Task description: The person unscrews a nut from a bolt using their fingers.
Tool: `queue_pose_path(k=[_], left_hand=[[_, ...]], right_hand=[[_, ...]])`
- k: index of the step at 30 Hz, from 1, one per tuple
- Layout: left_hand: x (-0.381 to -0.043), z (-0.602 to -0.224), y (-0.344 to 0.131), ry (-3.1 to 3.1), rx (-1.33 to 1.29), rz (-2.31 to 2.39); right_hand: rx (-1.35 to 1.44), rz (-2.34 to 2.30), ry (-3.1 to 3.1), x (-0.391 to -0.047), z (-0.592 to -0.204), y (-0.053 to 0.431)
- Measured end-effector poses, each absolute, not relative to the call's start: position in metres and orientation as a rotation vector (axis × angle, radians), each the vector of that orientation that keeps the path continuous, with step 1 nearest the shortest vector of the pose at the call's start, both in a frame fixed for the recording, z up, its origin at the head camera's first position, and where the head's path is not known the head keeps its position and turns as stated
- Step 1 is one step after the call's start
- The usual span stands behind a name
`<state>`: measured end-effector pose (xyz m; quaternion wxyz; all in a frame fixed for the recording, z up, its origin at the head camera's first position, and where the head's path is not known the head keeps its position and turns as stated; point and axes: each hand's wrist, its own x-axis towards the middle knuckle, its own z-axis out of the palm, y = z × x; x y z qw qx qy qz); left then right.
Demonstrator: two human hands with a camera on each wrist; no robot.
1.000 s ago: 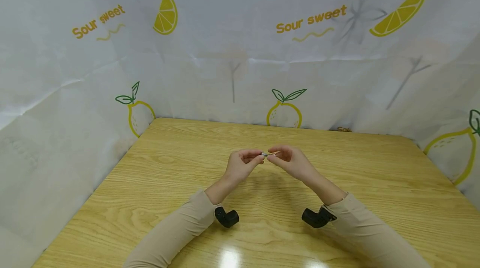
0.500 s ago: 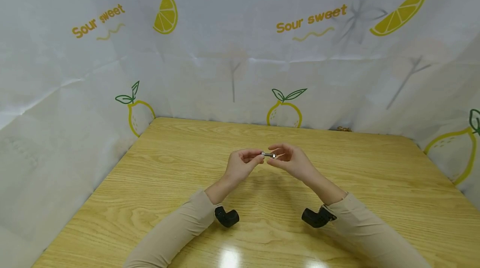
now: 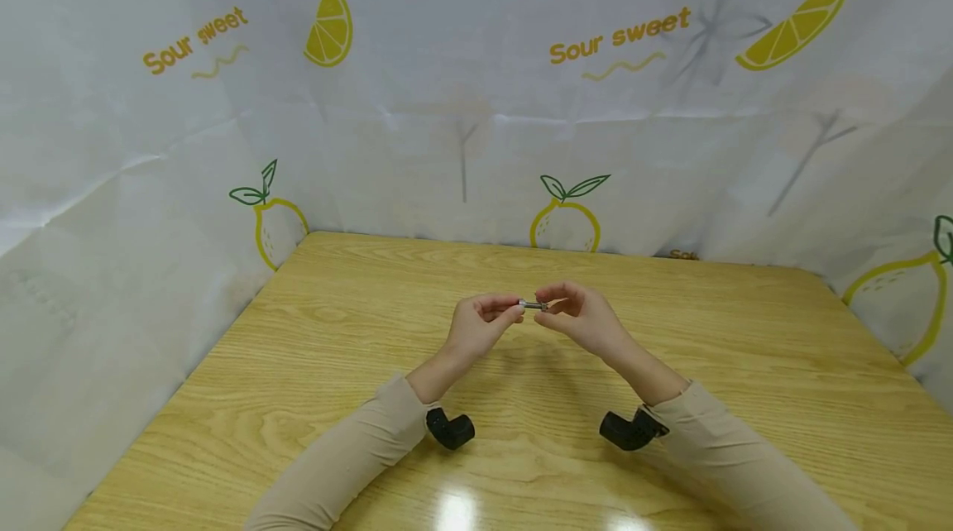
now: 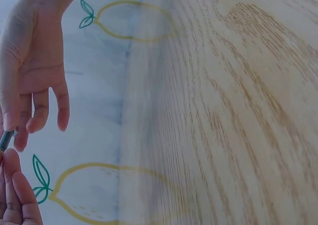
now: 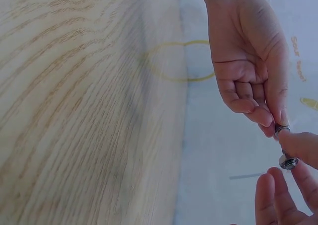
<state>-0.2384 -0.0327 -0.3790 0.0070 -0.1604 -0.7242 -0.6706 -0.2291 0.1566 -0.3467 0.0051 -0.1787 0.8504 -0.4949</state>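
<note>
In the head view my left hand point(image 3: 476, 324) pinches one end of a small metal bolt point(image 3: 533, 305) between thumb and fingers, holding it level above the table. A hex nut point(image 5: 286, 162) sits on the threaded end, with the thread tip poking through in the right wrist view. My right hand point(image 3: 586, 324) has its thumb and forefinger curled round that nut end. In the right wrist view the right thumb overlaps the bolt's shank. The left wrist view catches only a short stretch of thread between the two hands.
The hands are over a wood-grain table point(image 3: 357, 382). Behind it hangs a white cloth point(image 3: 417, 142) printed with lemons and lettering. A black mount point(image 3: 450, 430) sits on the left wrist, and a matching black mount point(image 3: 631, 430) on the right.
Half a second ago the right fingers stood more spread, exposing the nut; now they are curled round it again. The left hand keeps its grip on the bolt in the same spot.
</note>
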Motion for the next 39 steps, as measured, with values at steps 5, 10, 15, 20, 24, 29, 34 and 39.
queue_pose_path(k=[5,10,15,20,24,29,34,39], left_hand=[[-0.2384,-0.3788,-0.033,-2.262,-0.508,-2.098],[-0.2383,-0.3784,-0.033,-2.262,-0.508,-2.094],[-0.238,-0.3778,-0.0334,-2.258,-0.506,-2.096],[-0.2386,-0.3778,-0.0333,-2.26,-0.505,-2.115],[-0.2389,-0.3787,-0.0334,-2.263,-0.516,-2.09],[-0.2389,-0.3793,-0.0334,-2.262,-0.506,-2.084],[-0.2389,-0.3792,-0.0331,-2.254,-0.505,-2.101],[-0.2383,-0.3785,-0.0334,-2.257,-0.508,-2.104]], right_hand=[[-0.527,-1.49,2.64,-0.2297,-0.3451,0.1567],[-0.462,-1.486,2.653,-0.2294,-0.3448,0.1561],[-0.461,-1.525,2.676,-0.2285,-0.3449,0.1558],[-0.492,-1.552,2.64,-0.2285,-0.3445,0.156],[-0.471,-1.5,2.623,-0.2282,-0.3432,0.1547],[-0.467,-1.495,2.652,-0.2283,-0.3438,0.153],[-0.5,-1.54,2.659,-0.2284,-0.3454,0.1549],[-0.489,-1.517,2.611,-0.2291,-0.3441,0.1553]])
